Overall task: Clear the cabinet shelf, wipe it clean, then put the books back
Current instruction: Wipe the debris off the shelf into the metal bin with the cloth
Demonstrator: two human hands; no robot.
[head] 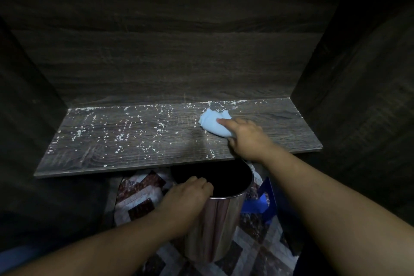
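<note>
Head view: we are looking into a dark wood-grain cabinet, where the shelf (94,154) is running across the middle of the frame. It is carrying no books, and we are seeing none anywhere in the frame.

At lower centre, we are holding a shiny steel bin (219,219) with its open mouth tucked just under the shelf's front edge. Our left hand (188,195) is gripping its near rim, fingers curled over into the mouth. The bin looks light, rigid and slick-walled to us, so the rim seems the surest place to hold it.

Right of centre, our right hand (246,139) is pressing a bunched pale-blue cloth (211,124) onto the shelf. The forefinger is stretching across its top and the other fingers are curling round its near end. The cloth is soft and limp, so we judge it needs flat pressure from above to drag anything along.

Pale crumbs (121,136) are lying thickest over the left half and along the back edge. They look loose, light and ready to scatter, so slow sweeps toward the bin should suit them.
</note>
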